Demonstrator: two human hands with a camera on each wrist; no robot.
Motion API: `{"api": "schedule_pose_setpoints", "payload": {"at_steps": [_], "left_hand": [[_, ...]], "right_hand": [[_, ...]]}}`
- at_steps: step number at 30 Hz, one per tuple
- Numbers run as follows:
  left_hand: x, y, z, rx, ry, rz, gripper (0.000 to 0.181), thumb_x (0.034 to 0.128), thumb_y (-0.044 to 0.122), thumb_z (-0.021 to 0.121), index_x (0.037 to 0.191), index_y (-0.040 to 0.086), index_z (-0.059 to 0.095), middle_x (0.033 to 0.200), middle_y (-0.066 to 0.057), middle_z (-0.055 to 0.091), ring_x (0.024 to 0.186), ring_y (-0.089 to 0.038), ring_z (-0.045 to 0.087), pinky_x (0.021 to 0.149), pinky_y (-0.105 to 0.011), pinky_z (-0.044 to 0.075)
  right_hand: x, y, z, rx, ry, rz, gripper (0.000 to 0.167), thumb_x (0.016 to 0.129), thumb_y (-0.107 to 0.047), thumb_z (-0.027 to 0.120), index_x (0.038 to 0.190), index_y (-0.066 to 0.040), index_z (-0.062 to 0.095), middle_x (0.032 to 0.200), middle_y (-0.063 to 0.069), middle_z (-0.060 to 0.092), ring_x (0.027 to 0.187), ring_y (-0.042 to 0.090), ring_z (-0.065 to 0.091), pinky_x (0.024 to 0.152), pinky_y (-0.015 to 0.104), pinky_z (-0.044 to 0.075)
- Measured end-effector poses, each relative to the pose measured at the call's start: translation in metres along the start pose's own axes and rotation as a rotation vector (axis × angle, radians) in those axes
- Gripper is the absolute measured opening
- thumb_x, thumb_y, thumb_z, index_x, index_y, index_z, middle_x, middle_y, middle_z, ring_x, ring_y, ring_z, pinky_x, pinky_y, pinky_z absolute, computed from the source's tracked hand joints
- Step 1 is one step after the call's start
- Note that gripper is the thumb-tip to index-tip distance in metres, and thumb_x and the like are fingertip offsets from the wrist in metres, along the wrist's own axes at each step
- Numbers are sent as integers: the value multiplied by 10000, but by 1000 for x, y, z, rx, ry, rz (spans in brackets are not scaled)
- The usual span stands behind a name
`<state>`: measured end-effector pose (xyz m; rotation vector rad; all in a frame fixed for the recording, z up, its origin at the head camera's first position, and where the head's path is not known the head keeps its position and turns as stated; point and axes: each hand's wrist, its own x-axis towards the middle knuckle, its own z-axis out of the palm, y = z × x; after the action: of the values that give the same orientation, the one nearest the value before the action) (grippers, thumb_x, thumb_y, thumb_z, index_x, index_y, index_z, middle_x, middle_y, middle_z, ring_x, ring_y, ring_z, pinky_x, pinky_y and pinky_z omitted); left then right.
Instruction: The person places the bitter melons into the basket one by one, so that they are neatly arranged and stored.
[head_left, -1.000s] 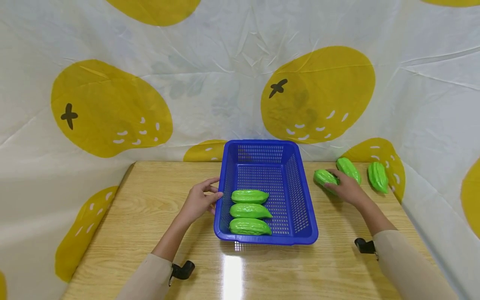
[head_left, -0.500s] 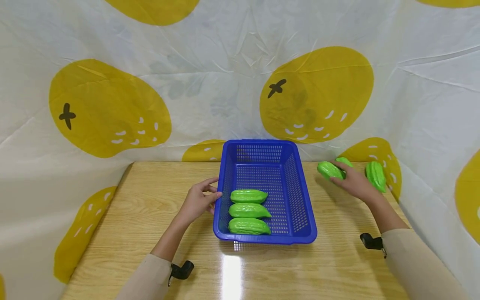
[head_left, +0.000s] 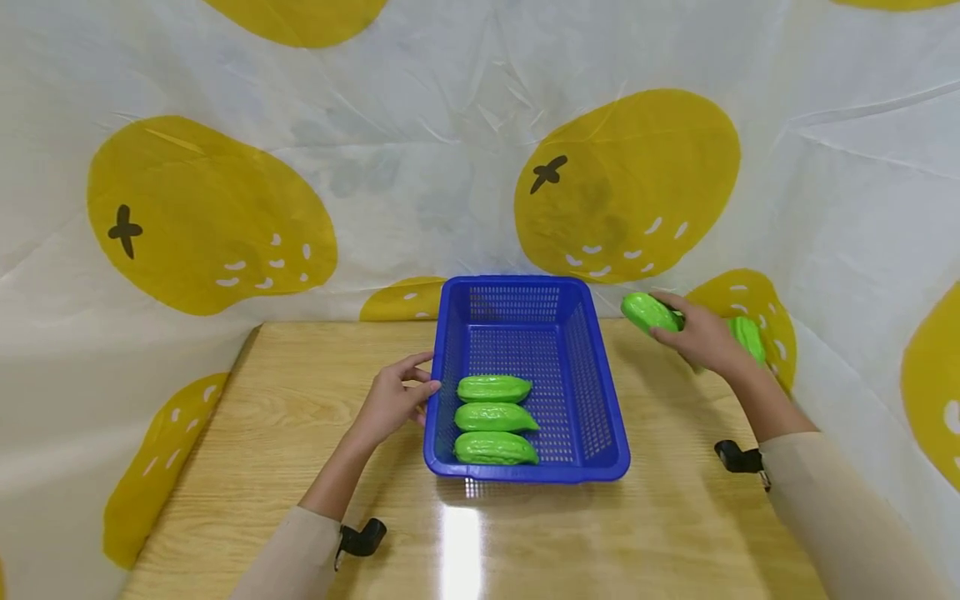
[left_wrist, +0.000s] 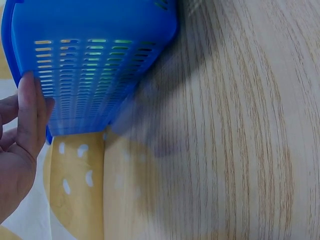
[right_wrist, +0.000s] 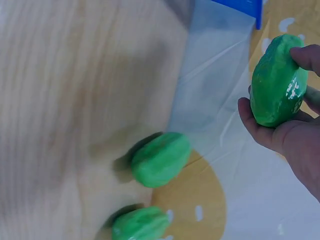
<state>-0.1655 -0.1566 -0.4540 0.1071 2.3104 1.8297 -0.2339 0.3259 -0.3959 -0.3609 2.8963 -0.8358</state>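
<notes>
My right hand (head_left: 703,337) grips a green ridged vegetable (head_left: 648,312) above the table's back right part. In the right wrist view my right hand (right_wrist: 300,130) has thumb and fingers round the vegetable (right_wrist: 277,82), clear of the tabletop. My left hand (head_left: 392,402) holds the left rim of the blue basket (head_left: 527,475); in the left wrist view fingers (left_wrist: 31,107) lie against the basket's slotted wall (left_wrist: 95,75). Inside the basket, at its near left, three green vegetables (head_left: 497,417) lie side by side.
Two more green vegetables, one (right_wrist: 161,159) and another (right_wrist: 141,225), lie on the table's back right; in the head view my right hand partly hides them. A white cloth (head_left: 420,200) with yellow fruit prints hangs behind the wooden table (head_left: 300,392).
My right hand has closed round one vegetable and lifted it off the table, first shifting right, then up and slightly left. My left hand stays at the basket's rim.
</notes>
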Motion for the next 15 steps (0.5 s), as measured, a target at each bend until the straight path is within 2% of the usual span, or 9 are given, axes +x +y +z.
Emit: {"api": "schedule_pose_setpoints", "payload": {"at_steps": [4, 8, 12, 15], "left_hand": [[1, 0, 0, 0, 1, -6, 547, 972, 39, 706, 1491, 65, 537, 1090, -228, 689, 628, -169, 686, 504, -388, 655], [1, 0, 1, 3, -3, -6, 556, 972, 42, 706, 1498, 59, 527, 1097, -236, 694, 627, -171, 682, 505, -400, 655], [1, 1, 0, 9, 0, -8, 557, 971, 46, 710, 1498, 66, 530, 1097, -232, 700, 623, -176, 682, 505, -416, 654], [1, 1, -1, 8, -2, -7, 554, 972, 47, 709, 1497, 72, 532, 1094, -232, 698, 625, -180, 683, 507, -415, 655]], "right_hand": [[7, -11, -4, 8, 6, -27, 684, 1048, -329, 613, 1609, -60, 330, 1524, 322, 432, 1199, 471, 528, 901, 618, 504], [13, -22, -8, 35, 3, -50, 671, 1050, -317, 614, 1604, -55, 341, 1553, 288, 417, 1243, 456, 517, 938, 620, 502], [18, -36, -11, 47, -7, -37, 682, 1049, -351, 613, 1600, -57, 341, 1538, 264, 440, 1278, 448, 511, 988, 632, 499], [22, -45, -13, 40, -9, -36, 688, 1043, -380, 616, 1590, -55, 355, 1510, 260, 469, 1279, 452, 516, 978, 630, 510]]}}
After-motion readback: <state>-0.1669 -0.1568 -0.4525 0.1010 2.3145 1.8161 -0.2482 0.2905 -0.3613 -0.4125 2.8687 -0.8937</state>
